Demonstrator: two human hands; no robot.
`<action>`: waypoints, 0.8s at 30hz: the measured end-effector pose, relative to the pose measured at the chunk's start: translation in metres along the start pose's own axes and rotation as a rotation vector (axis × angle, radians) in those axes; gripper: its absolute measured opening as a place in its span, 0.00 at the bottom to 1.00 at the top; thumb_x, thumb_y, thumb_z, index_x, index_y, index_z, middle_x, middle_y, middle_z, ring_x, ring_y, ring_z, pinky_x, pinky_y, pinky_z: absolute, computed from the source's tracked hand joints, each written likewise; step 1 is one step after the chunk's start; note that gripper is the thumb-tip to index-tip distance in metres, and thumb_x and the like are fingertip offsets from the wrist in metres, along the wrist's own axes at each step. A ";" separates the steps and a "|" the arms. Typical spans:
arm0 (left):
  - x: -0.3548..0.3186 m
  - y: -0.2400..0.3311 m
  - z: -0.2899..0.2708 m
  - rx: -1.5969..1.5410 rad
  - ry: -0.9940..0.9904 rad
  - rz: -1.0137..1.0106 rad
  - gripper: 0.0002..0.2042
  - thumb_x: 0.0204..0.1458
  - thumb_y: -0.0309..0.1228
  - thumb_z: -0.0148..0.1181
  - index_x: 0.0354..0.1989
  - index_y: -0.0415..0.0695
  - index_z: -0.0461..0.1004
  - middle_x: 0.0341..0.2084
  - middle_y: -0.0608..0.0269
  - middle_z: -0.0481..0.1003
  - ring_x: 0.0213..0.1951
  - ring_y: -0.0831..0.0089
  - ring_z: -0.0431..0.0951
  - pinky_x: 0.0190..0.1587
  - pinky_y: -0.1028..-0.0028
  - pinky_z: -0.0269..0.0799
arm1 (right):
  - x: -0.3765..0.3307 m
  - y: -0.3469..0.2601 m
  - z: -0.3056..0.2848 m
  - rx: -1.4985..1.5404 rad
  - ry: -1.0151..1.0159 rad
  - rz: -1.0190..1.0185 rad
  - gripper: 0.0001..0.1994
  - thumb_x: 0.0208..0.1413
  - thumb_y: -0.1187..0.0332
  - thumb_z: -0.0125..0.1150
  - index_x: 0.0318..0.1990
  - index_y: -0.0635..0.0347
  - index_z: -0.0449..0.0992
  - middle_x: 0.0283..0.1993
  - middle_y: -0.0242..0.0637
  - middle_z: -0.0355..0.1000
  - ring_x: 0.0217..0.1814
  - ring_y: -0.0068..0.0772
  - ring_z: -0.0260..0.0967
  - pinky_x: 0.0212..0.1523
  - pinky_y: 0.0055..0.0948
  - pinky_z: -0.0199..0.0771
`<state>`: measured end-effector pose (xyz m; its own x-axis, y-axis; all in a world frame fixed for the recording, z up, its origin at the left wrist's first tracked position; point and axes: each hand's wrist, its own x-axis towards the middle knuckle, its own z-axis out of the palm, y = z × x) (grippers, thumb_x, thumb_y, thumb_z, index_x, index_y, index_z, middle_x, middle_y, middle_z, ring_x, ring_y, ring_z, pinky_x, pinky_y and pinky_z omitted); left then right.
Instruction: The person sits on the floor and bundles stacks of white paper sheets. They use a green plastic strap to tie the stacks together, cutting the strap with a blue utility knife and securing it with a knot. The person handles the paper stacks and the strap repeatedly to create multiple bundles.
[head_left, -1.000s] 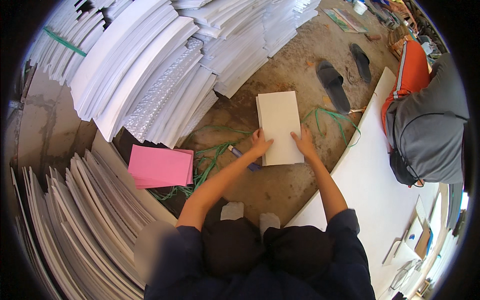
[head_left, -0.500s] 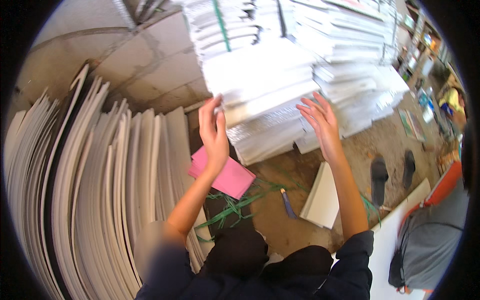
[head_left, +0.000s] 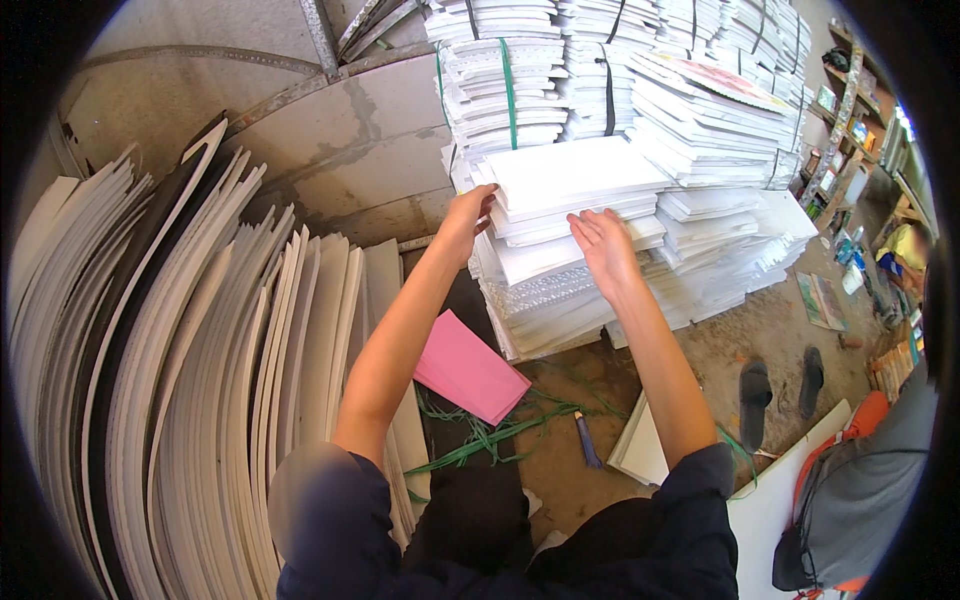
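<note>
Since half a second ago, both hands have moved in closer to the tall white pile; then they were up in the air, wider apart.

In the head view, the left hand is at the left side of the white pile, with its fingers bent near the corner. I cannot tell if it grips any sheets. The right hand is at the front edge, with its fingers a bit spread and nothing seen in it. The white pile stands in front of the person, with uneven edges.

Down on the floor lie pink sheets, messy green string, a small tool with a blue end, and a stack of pale sheets partly behind the right arm.

I think the top sheets could slide off if the hands pull unevenly, because they look loose. A sheet could bend if only one corner gets lifted. The green string near the person's legs could catch a foot.
</note>
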<state>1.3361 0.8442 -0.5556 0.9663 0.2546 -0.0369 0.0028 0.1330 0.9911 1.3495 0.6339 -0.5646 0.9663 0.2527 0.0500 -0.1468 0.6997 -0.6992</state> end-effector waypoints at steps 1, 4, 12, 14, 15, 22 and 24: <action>0.000 0.002 0.003 0.042 0.016 -0.013 0.23 0.50 0.43 0.49 0.52 0.43 0.64 0.50 0.64 0.63 0.49 0.73 0.60 0.43 0.73 0.56 | 0.004 0.002 0.000 0.013 0.028 -0.006 0.35 0.49 0.76 0.50 0.59 0.70 0.34 0.54 0.57 0.49 0.57 0.48 0.54 0.61 0.34 0.54; -0.002 0.011 0.007 0.100 -0.032 -0.037 0.27 0.47 0.45 0.50 0.54 0.43 0.61 0.54 0.62 0.61 0.51 0.71 0.59 0.48 0.71 0.55 | 0.015 0.006 0.004 0.033 0.097 -0.002 0.29 0.50 0.74 0.50 0.57 0.73 0.44 0.55 0.57 0.48 0.57 0.50 0.53 0.59 0.36 0.56; -0.007 0.027 0.020 -0.080 -0.012 0.149 0.30 0.47 0.36 0.55 0.57 0.37 0.53 0.56 0.54 0.58 0.56 0.64 0.58 0.58 0.66 0.50 | 0.026 0.008 0.032 0.074 0.101 0.013 0.34 0.53 0.68 0.52 0.59 0.64 0.37 0.59 0.57 0.41 0.60 0.56 0.50 0.57 0.49 0.55; -0.009 0.025 0.024 -0.143 -0.027 0.196 0.30 0.47 0.29 0.55 0.57 0.34 0.51 0.56 0.51 0.56 0.55 0.63 0.60 0.58 0.67 0.52 | 0.034 0.005 0.045 0.099 0.174 -0.051 0.39 0.52 0.71 0.53 0.59 0.57 0.27 0.58 0.58 0.42 0.58 0.59 0.51 0.55 0.55 0.57; -0.010 0.022 0.025 -0.183 -0.020 0.236 0.29 0.47 0.26 0.55 0.57 0.33 0.50 0.56 0.49 0.55 0.55 0.63 0.61 0.59 0.68 0.53 | 0.037 0.003 0.050 0.113 0.216 -0.082 0.42 0.51 0.73 0.53 0.59 0.54 0.22 0.58 0.58 0.43 0.58 0.61 0.51 0.54 0.58 0.58; -0.025 0.003 0.012 -0.433 -0.141 0.222 0.30 0.50 0.22 0.49 0.58 0.31 0.41 0.56 0.45 0.54 0.55 0.59 0.62 0.59 0.68 0.57 | 0.058 0.008 0.043 0.013 0.368 -0.156 0.46 0.45 0.88 0.45 0.56 0.46 0.14 0.55 0.61 0.43 0.53 0.62 0.56 0.50 0.59 0.64; -0.030 -0.004 0.007 -0.446 -0.157 0.208 0.29 0.52 0.24 0.47 0.58 0.31 0.40 0.57 0.44 0.52 0.54 0.57 0.62 0.58 0.67 0.58 | 0.051 0.010 0.037 -0.022 0.376 -0.159 0.46 0.44 0.90 0.43 0.56 0.46 0.14 0.55 0.61 0.43 0.53 0.61 0.57 0.50 0.59 0.65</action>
<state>1.3087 0.8291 -0.5574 0.9619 0.1771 0.2082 -0.2701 0.4993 0.8232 1.3895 0.6787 -0.5422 0.9871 -0.1224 -0.1033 0.0109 0.6950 -0.7189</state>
